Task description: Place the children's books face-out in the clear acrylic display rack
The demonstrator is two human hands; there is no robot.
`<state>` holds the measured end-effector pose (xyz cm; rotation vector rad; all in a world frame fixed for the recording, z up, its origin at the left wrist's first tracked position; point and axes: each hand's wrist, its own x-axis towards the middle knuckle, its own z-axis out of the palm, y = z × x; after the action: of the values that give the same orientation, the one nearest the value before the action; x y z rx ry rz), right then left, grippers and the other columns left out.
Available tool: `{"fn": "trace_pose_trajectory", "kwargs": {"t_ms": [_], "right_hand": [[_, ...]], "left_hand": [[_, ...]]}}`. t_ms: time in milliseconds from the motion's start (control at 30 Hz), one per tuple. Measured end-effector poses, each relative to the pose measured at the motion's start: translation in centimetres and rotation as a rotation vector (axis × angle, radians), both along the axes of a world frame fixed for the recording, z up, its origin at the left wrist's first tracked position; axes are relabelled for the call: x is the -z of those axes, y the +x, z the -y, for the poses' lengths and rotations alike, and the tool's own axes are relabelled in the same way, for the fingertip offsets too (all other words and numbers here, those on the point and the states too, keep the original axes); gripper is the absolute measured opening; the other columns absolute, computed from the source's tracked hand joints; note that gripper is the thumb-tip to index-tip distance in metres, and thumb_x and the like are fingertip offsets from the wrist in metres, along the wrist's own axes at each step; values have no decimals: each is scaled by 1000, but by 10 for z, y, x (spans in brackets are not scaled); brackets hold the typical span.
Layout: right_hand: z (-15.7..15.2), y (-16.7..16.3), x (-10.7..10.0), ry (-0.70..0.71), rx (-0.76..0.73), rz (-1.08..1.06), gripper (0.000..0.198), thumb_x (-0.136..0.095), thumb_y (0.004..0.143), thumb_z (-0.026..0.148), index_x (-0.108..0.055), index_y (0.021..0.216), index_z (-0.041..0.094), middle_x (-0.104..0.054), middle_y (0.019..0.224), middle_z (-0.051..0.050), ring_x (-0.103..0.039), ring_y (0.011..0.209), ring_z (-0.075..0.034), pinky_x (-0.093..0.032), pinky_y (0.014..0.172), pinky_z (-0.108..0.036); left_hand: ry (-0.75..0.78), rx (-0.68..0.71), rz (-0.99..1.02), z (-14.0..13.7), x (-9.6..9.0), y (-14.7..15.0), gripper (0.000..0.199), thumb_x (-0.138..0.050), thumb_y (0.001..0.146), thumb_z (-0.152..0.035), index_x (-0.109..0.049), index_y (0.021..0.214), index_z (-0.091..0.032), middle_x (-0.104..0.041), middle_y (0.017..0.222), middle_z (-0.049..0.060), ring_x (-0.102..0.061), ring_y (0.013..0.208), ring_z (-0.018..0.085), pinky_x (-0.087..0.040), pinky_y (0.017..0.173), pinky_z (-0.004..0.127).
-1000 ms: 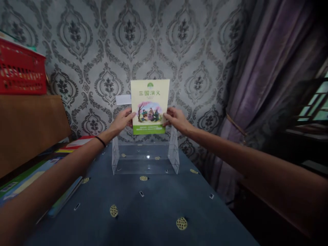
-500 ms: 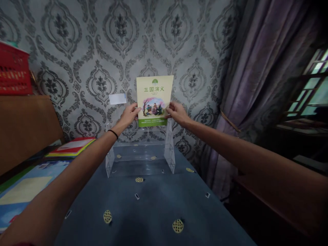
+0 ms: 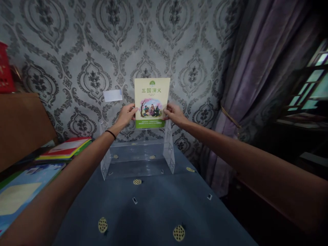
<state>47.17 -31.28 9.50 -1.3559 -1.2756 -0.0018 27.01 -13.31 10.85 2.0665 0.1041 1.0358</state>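
A book [image 3: 151, 92] with a cream and green cover stands upright between my hands, its illustrated front facing me. My left hand [image 3: 127, 113] grips its lower left edge, thumb on the cover. On the opposite edge, my right hand [image 3: 175, 113] is closed around the lower right side. Both sets of fingers are partly hidden behind the book. Its bottom edge is at the top tier of a clear tiered stand [image 3: 169, 150]; whether it rests there I cannot tell. The stand's lower tiers hold nothing.
The stand is on a table with a dark blue patterned cloth [image 3: 153, 208]. Several books and folders [image 3: 68, 147] lie on the left, beside a brown box [image 3: 25, 126] and a red basket [image 3: 5, 70]. A white card [image 3: 112, 95] is on the wallpaper. A purple curtain [image 3: 246, 78] hangs right.
The view has shifted slightly, moving the basket and box further left in the picture. Both hands still hold the book at the top of the stand, with little visible movement.
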Motion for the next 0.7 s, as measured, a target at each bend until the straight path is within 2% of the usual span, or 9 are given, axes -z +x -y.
{"fn": "trace_pose_trajectory", "kwargs": {"t_ms": [133, 300, 400, 533, 700], "right_hand": [[3, 2, -15, 2, -54, -77, 20, -65, 83, 25, -64, 102, 19, -69, 87, -4, -69, 82, -21, -67, 68, -38], [2, 2, -44, 74, -57, -55, 18, -65, 83, 28, -63, 99, 20, -68, 88, -3, -68, 81, -20, -67, 68, -38], [1, 1, -55, 82, -67, -43, 19, -65, 83, 29, -62, 99, 20, -68, 89, -3, -67, 80, -19, -67, 67, -36], [2, 3, -59, 105, -71, -35, 19, -66, 83, 30, -61, 100, 21, -67, 87, -2, -66, 80, -18, -67, 66, -35], [4, 10, -51, 68, -47, -23, 20, -65, 83, 29, -63, 101, 19, -68, 86, -2, -66, 79, -18, -67, 67, -36]], "left_hand": [[32, -7, 12, 3, -17, 0, 18, -58, 86, -28, -65, 95, -15, -63, 72, -1, -63, 65, 14, -52, 53, 21], [71, -54, 83, 8, -47, 3, 11, -54, 87, -25, -60, 89, -16, -63, 74, 0, -63, 64, 14, -50, 50, 20], [62, -58, 103, 9, -57, 5, 8, -54, 86, -24, -58, 86, -17, -62, 72, -1, -61, 62, 13, -47, 47, 18], [65, -40, 143, 7, -58, 8, 10, -54, 86, -25, -60, 88, -17, -62, 71, -1, -61, 62, 13, -47, 47, 17], [35, -11, 98, 7, -46, 14, 12, -56, 86, -28, -59, 89, -17, -64, 75, 0, -64, 65, 15, -49, 48, 19]]}}
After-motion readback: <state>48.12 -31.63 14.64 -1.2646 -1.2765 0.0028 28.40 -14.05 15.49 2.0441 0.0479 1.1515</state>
